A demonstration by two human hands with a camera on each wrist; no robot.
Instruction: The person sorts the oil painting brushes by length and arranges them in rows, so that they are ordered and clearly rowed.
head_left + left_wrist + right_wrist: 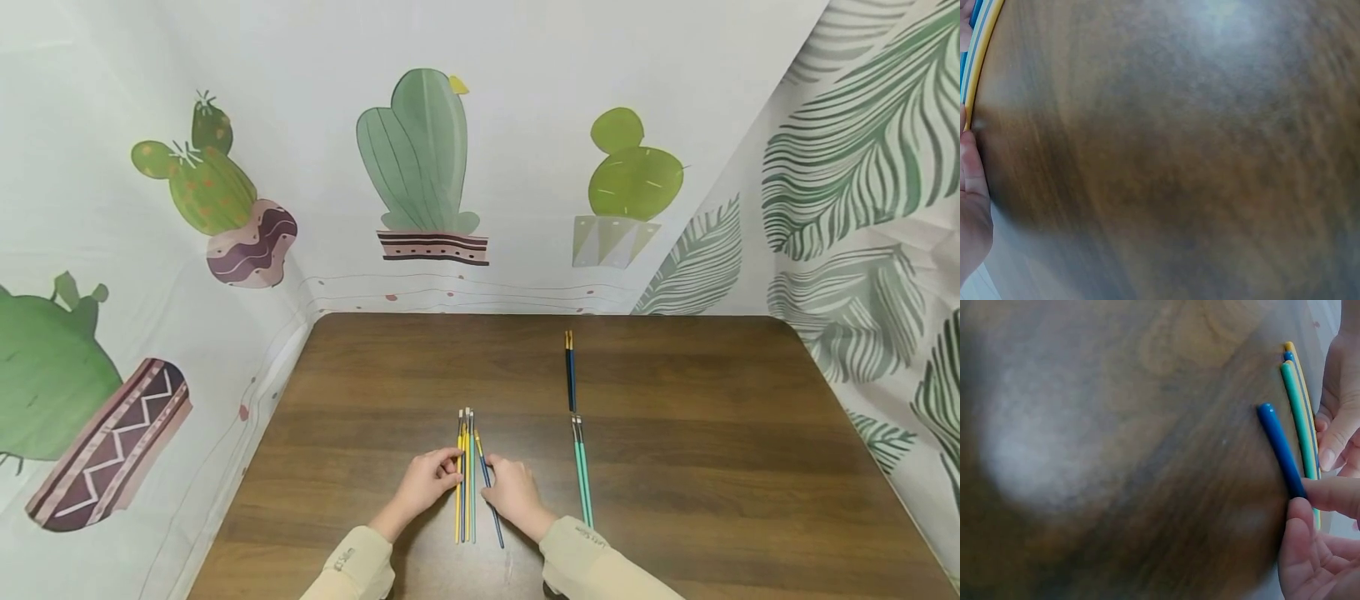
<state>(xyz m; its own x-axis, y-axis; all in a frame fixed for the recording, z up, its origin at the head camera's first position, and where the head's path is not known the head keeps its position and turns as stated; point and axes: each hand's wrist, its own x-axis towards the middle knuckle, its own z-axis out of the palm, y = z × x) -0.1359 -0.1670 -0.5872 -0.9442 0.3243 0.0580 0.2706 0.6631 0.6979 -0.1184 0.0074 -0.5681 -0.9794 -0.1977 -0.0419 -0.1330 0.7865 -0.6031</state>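
Observation:
In the head view, several paintbrushes lie side by side on the table: a yellow paintbrush [457, 521] at the left, a blue one, another yellow one and a green paintbrush [473, 508]. My left hand [424, 483] is at the left side of this row, thumb and index fingertips touching the outer yellow brush. Just right of the row, my right hand [517, 493] pinches a blue paintbrush [1277, 439] between thumb and fingers. That brush slants, its bristle end toward the row and its handle end angled away to the right.
Farther right on the brown table [690, 467] lie two green paintbrushes [583, 479]. Beyond them are two dark paintbrushes [571, 375], one blue, with their bristles toward the far edge. Cactus-printed cloth [525, 167] hangs behind the table.

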